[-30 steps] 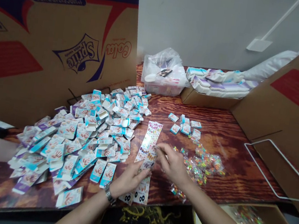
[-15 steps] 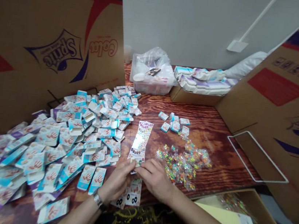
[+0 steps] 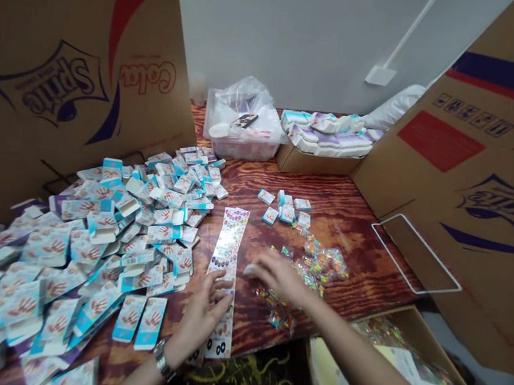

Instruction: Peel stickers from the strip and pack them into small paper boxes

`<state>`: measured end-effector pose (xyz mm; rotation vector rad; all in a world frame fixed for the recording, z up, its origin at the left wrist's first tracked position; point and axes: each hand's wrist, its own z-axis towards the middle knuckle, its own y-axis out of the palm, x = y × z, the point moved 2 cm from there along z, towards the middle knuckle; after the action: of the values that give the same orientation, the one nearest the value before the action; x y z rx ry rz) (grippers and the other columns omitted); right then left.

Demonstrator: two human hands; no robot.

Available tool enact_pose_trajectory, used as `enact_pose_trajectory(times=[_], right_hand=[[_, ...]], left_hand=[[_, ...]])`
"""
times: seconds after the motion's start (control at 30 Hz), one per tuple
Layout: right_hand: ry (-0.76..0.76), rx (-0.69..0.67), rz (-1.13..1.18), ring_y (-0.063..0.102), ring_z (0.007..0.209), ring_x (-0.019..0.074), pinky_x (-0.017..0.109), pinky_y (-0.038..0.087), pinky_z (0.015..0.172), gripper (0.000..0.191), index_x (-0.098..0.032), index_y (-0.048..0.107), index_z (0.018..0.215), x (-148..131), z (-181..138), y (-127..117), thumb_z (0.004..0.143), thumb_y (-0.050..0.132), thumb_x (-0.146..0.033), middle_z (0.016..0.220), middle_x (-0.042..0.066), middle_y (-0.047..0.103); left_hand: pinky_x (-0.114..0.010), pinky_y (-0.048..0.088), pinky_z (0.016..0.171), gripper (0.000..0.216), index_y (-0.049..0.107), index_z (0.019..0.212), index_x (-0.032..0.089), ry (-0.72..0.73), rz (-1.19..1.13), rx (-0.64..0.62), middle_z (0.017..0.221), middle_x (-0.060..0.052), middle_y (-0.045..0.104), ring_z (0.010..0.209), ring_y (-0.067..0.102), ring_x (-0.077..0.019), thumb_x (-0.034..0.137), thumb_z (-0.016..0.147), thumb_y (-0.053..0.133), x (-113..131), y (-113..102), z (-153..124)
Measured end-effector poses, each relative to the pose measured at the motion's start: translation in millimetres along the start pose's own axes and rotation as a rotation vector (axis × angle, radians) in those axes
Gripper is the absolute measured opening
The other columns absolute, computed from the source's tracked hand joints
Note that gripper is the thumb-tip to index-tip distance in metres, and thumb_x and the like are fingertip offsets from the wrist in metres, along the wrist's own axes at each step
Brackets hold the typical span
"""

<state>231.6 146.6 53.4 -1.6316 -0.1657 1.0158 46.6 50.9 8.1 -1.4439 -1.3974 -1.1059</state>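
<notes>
Printed sticker strips [image 3: 229, 239] run lengthwise on the wooden table in front of me, partly covered by my left hand [image 3: 203, 312]. That hand is open, fingers apart over the strips, a metal watch [image 3: 163, 362] on its wrist. To the right, my right hand [image 3: 281, 278] hovers at the near-left side of a heap of small clear packets with colourful bits [image 3: 323, 261]. Its fingers are curled together, with something small and pale at the tips that I cannot make out. Beside my left hand lie two flat light-blue boxes with a hand picture [image 3: 150, 324].
A large pile of small boxes [image 3: 139, 227] covers the left. Several closed boxes [image 3: 286, 212] sit beyond the packets. Cartons [image 3: 434, 140] flank the table. A plastic tub [image 3: 244, 146] and a filled tray [image 3: 320, 163] stand behind; an open box [image 3: 414, 327] is lower right.
My hands were together over the strips at a small printed piece; now they are apart. The right has shifted right to the packets, the left has opened. The view has turned slightly right.
</notes>
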Motion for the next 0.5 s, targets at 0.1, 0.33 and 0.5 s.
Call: enact_pose_trajectory(times=[0.1,0.33,0.5], right_hand=[[0.003,-0.108,-0.169,0.054,0.082,0.0170,0.026,0.040,0.073,0.013,-0.014,0.060,0.089,49,19,-25,0.091,0.048,-0.016,0.087,0.007,0.058],[-0.149,-0.358,-0.258,0.053,0.083,0.0168,0.024,0.037,0.073,0.009,-0.016,0.063,0.078,92,47,-15,0.077,0.060,-0.008,0.089,0.005,0.059],[-0.116,-0.364,-0.312,0.055,0.081,0.0193,0.025,0.038,0.070,0.010,-0.013,0.061,0.088,97,41,-3,0.081,0.054,-0.010,0.085,0.009,0.059]], left_hand=[[-0.032,0.050,0.080,0.034,0.051,0.110,0.019,0.019,0.138,-0.033,0.114,-0.009,0.059,0.093,0.061,-0.0186,0.039,0.083,0.054,0,-3,3],[-0.031,0.049,0.083,0.024,0.057,0.106,0.019,0.198,0.410,-0.047,0.103,-0.006,0.064,0.095,0.060,-0.0183,0.032,0.089,0.045,0,-5,6],[-0.043,0.043,0.093,0.034,0.051,0.119,0.013,0.529,1.086,0.219,0.115,-0.014,0.059,0.107,0.052,-0.0249,0.014,0.088,0.038,35,-37,51]])
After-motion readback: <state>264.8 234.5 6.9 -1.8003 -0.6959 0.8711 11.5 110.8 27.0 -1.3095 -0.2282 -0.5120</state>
